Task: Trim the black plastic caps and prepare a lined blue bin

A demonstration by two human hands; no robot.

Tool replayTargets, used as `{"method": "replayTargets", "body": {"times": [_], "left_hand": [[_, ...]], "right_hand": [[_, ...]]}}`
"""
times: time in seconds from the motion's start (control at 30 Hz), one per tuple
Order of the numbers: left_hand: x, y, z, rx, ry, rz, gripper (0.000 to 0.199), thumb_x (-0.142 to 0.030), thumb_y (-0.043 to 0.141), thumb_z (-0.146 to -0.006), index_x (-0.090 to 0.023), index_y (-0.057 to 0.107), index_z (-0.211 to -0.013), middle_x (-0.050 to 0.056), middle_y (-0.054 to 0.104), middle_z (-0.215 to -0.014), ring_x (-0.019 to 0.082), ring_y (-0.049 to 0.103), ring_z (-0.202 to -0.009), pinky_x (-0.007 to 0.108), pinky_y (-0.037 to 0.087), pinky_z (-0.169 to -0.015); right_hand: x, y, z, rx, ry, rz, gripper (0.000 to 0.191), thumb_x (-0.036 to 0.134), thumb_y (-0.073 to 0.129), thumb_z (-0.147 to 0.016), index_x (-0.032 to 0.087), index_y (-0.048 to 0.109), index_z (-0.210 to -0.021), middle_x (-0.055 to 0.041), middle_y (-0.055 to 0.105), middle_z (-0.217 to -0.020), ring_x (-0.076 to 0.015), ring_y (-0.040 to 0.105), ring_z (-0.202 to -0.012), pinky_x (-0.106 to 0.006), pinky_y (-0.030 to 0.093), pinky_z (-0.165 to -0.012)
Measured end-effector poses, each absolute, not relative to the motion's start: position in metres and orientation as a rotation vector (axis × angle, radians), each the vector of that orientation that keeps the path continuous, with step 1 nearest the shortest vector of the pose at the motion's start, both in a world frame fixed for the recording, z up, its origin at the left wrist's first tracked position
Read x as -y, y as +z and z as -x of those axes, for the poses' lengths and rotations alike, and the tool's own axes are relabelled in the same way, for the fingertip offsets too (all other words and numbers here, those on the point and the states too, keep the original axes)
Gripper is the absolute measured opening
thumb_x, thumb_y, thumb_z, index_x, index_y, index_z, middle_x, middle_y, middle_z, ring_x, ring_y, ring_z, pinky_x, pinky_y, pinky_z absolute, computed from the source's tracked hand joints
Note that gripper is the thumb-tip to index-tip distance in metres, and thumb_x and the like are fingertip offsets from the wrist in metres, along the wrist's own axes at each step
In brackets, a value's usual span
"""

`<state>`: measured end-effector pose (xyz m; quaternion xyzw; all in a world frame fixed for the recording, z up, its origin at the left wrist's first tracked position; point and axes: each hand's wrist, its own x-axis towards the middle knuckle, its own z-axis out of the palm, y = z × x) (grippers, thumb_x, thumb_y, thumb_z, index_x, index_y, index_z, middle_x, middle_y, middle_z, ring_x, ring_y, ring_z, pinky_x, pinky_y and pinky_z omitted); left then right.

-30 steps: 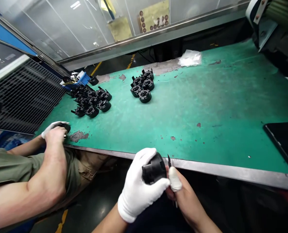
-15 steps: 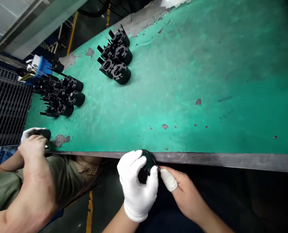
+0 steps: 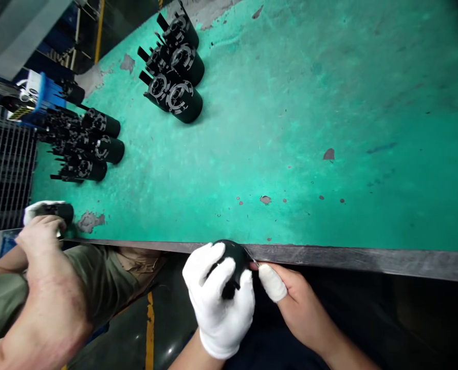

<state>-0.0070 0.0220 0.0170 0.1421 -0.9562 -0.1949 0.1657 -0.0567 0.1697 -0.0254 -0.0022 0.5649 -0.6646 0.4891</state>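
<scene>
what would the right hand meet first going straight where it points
Probably the black part held by the gloved left hand; the thin tool in the right hand points at it, though depth is unclear.

Bench (image 3: 290,118) bright, evenly lit, with a soft pale sheen; floor (image 3: 177,318) dim, flecked with small glints; glove (image 3: 223,311) nearly washed out; held part (image 3: 236,254) sunk in black, little detail; upper right corner dark; far-left parts (image 3: 92,167) look stretched, edges smeared.

One head-height view, forward and down onto the green workbench (image 3: 290,113).
</scene>
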Motion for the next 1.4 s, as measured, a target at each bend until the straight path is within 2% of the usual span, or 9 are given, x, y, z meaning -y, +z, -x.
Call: {"method": "replayTargets", "body": {"times": [0.27, 0.47, 0.73, 0.9, 1.07, 1.17, 1.23, 1.33, 1.4], "left_hand": [[-0.014, 0.011, 0.003, 2.720, -0.522, -0.220, 0.036, -0.010, 0.073, -0.073, -0.023, 0.058, -0.103, 0.007, 0.060, -0.112, 0.030, 0.060, -0.115, 0.054, 0.055, -0.096], [-0.009, 0.010, 0.005, 2.713, -0.513, -0.119, 0.036, -0.013, 0.073, -0.070, -0.025, 0.059, -0.101, 0.006, 0.060, -0.105, 0.028, 0.061, -0.111, 0.050, 0.058, -0.091], [-0.010, 0.010, 0.006, 2.725, -0.560, -0.088, 0.031, -0.013, 0.072, -0.067, -0.023, 0.059, -0.094, 0.006, 0.059, -0.101, 0.027, 0.061, -0.102, 0.052, 0.059, -0.088], [-0.010, 0.004, 0.004, 2.690, -0.496, -0.042, 0.030, -0.014, 0.073, -0.064, -0.025, 0.059, -0.088, 0.005, 0.057, -0.095, 0.026, 0.059, -0.098, 0.051, 0.061, -0.086], [-0.008, 0.003, 0.001, 2.668, -0.539, -0.085, 0.036, -0.011, 0.075, -0.070, -0.025, 0.060, -0.099, 0.006, 0.061, -0.105, 0.028, 0.061, -0.110, 0.053, 0.058, -0.092], [-0.005, 0.007, -0.006, 2.602, -0.794, -0.242, 0.034, -0.010, 0.071, -0.079, -0.025, 0.061, -0.108, 0.007, 0.062, -0.116, 0.028, 0.060, -0.118, 0.054, 0.053, -0.099], [-0.004, 0.012, -0.011, 2.475, -1.104, -0.456, 0.024, -0.017, 0.066, -0.088, -0.025, 0.061, -0.110, 0.008, 0.063, -0.122, 0.027, 0.061, -0.119, 0.052, 0.052, -0.101], [-0.009, 0.023, -0.013, 2.203, -1.576, -0.790, 0.018, -0.034, 0.062, -0.094, -0.024, 0.062, -0.109, 0.009, 0.063, -0.129, 0.027, 0.063, -0.119, 0.049, 0.051, -0.104], [-0.016, 0.031, -0.011, 1.977, -1.859, -0.935, 0.021, -0.037, 0.062, -0.094, -0.024, 0.063, -0.110, 0.008, 0.064, -0.128, 0.026, 0.065, -0.117, 0.045, 0.051, -0.104]], "right_hand": [[-0.166, -0.017, 0.057, -1.451, -1.546, -0.023, 0.038, 0.044, 0.045, -0.104, 0.026, 0.073, -0.123, -0.0068, 0.075, -0.118, -0.0249, 0.067, -0.104, -0.035, 0.051, -0.097], [-0.173, -0.023, 0.059, -1.502, -1.577, 0.088, 0.035, 0.039, 0.048, -0.103, 0.029, 0.071, -0.127, -0.0049, 0.074, -0.121, -0.0243, 0.066, -0.109, -0.036, 0.049, -0.101], [-0.170, -0.020, 0.071, -1.592, -1.488, 0.197, 0.029, 0.036, 0.047, -0.103, 0.028, 0.075, -0.101, -0.0025, 0.074, -0.094, -0.0215, 0.065, -0.091, -0.034, 0.049, -0.089], [-0.161, -0.016, 0.068, -1.600, -1.496, 0.108, 0.032, 0.039, 0.045, -0.103, 0.026, 0.074, -0.100, -0.0044, 0.073, -0.101, -0.0229, 0.064, -0.096, -0.034, 0.048, -0.093], [-0.162, -0.030, 0.059, -1.501, -1.518, -0.002, 0.045, 0.054, 0.043, -0.102, 0.020, 0.070, -0.088, -0.0035, 0.064, -0.078, -0.0187, 0.058, -0.074, -0.030, 0.048, -0.070], [-0.170, -0.033, 0.054, -1.367, -1.574, -0.149, 0.052, 0.061, 0.043, -0.100, 0.017, 0.071, -0.108, 0.0008, 0.052, -0.066, -0.0128, 0.044, -0.056, -0.027, 0.038, -0.051], [-0.176, -0.027, 0.053, -1.410, -1.610, -0.147, 0.049, 0.059, 0.050, -0.097, 0.019, 0.069, -0.117, -0.0004, 0.055, -0.073, -0.0136, 0.048, -0.062, -0.027, 0.041, -0.056], [-0.180, -0.009, 0.055, -1.501, -1.645, 0.058, 0.037, 0.053, 0.064, -0.092, 0.024, 0.070, -0.113, -0.0023, 0.058, -0.089, -0.0151, 0.053, -0.076, -0.027, 0.045, -0.067], [-0.181, 0.002, 0.056, -1.468, -1.644, 0.261, 0.030, 0.049, 0.069, -0.090, 0.025, 0.071, -0.107, -0.0004, 0.053, -0.086, -0.0132, 0.049, -0.071, -0.026, 0.041, -0.061]]}}
